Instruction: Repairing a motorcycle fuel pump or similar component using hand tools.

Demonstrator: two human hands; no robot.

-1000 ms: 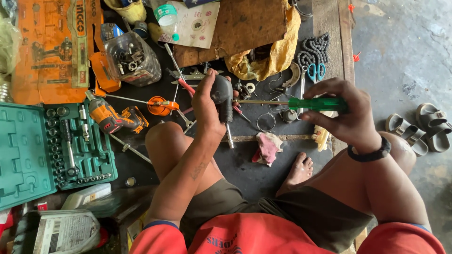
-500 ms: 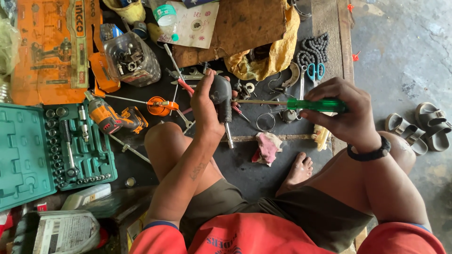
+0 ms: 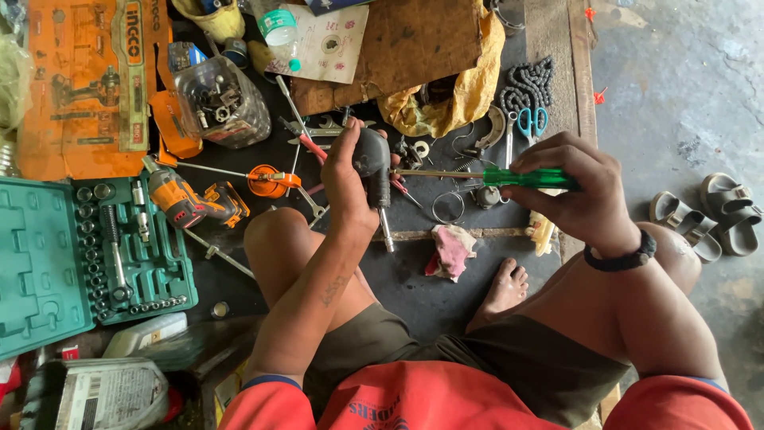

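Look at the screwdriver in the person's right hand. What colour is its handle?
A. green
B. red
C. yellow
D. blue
A: the right hand grips a screwdriver whose see-through handle is green, with its metal shaft pointing at the dark part in the left hand.

Glossy green plastic screwdriver handle [image 3: 529,177], bare metal shaft [image 3: 438,173].

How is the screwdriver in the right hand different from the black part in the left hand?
The screwdriver is long and thin with a clear green handle; the black part is short, thick and dark. The screwdriver lies level, its shaft pointing at the black part, which stands upright with a metal rod sticking out below. The right hand holds the screwdriver by its handle; the left hand wraps the black part. Both are held above the floor.
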